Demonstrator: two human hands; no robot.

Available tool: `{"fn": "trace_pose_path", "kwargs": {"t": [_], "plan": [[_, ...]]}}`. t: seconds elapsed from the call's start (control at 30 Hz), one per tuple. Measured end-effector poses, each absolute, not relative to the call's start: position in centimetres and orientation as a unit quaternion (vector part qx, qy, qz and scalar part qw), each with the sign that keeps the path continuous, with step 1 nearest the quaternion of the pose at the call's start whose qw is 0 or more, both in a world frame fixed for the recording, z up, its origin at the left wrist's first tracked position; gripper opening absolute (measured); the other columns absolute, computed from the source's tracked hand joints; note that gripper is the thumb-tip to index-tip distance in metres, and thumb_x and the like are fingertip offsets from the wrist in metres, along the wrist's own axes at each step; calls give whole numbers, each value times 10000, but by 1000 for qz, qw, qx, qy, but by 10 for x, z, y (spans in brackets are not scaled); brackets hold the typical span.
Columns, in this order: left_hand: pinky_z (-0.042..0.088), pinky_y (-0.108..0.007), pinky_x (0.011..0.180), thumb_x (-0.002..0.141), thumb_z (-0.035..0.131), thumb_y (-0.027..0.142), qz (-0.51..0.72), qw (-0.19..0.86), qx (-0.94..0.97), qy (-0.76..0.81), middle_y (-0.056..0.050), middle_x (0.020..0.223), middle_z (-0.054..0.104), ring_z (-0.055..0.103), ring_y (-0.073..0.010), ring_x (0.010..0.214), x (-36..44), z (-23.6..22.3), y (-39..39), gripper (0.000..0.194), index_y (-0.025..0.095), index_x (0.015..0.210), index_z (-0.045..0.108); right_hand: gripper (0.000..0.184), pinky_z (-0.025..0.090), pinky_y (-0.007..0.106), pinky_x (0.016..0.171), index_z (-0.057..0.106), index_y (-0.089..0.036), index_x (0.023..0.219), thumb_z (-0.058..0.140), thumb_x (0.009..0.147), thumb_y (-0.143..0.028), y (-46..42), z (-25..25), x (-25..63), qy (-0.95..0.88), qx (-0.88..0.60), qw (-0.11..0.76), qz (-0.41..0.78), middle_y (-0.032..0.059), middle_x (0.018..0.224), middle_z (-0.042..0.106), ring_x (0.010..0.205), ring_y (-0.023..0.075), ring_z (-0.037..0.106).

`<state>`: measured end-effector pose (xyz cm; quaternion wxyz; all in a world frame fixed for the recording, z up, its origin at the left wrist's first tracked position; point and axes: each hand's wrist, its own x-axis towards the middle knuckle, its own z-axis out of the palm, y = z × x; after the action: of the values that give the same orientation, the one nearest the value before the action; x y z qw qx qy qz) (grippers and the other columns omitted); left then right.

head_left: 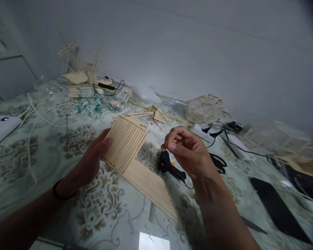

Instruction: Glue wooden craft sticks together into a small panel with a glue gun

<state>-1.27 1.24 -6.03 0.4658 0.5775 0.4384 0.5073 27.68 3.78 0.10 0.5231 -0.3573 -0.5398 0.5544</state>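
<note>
A model of thin wooden sticks (126,144) glued side by side is in my left hand (92,159). Its ribbed box-like part is tilted up, and a flat stick panel (151,184) extends from it toward the lower right. My left thumb lies on the ribbed face; the other fingers are hidden behind it. To the right of the model, my right hand (189,152) is raised with thumb and fingertips pinched together. Whatever is between them, if anything, is too small to make out. Just below that hand a black glue gun (172,170) lies on the table.
Stick bundles (120,99) and a stick windmill (70,66) stand at the back left. Behind my right hand are a stick lattice frame (205,107) and a power strip (202,133) with cords. A dark flat slab (279,208) lies at right, a white cable (30,139) at left.
</note>
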Motion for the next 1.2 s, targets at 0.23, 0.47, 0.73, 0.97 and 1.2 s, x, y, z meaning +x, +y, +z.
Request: {"fn": "trace_pose_path", "kwargs": {"t": [0.23,0.47,0.73,0.97,1.2], "plan": [[578,-508,1141,1084,463,655,507,466,578,437,-83,1351,806,693,-428,1306,-16,-63,14,605,282,1483,723,340,608,362,712,725,-246,864,920,839,-523,50,-11,278,-548,-392,503,541,-37,725,524,644,164,523],[578,-508,1135,1079,459,685,504,468,590,424,-94,1354,811,692,-440,1324,-15,-63,15,634,278,1489,720,578,506,324,605,534,-272,735,702,962,-776,53,-19,277,-599,-440,480,466,-78,647,388,568,151,415],[524,-491,1215,1111,451,637,505,446,613,412,-73,1495,753,649,-410,1410,-11,-56,10,599,285,1540,677,310,528,399,798,765,-241,784,880,904,-503,49,-16,283,-680,-508,454,272,39,824,760,737,229,668],[500,-484,1255,1136,480,574,502,413,645,401,-40,1506,748,663,-348,1394,-7,-43,4,533,296,1543,684,704,549,555,1156,622,-383,1587,914,947,-357,15,8,269,-800,-348,447,197,89,1518,698,1356,345,670],[452,-474,1299,1136,497,544,488,446,652,371,-32,1627,675,601,-360,1507,-5,-39,-2,549,293,1605,631,1076,463,572,1322,341,-346,1780,965,905,-397,-2,13,254,-865,-283,386,155,132,1763,504,1648,351,455]]}}
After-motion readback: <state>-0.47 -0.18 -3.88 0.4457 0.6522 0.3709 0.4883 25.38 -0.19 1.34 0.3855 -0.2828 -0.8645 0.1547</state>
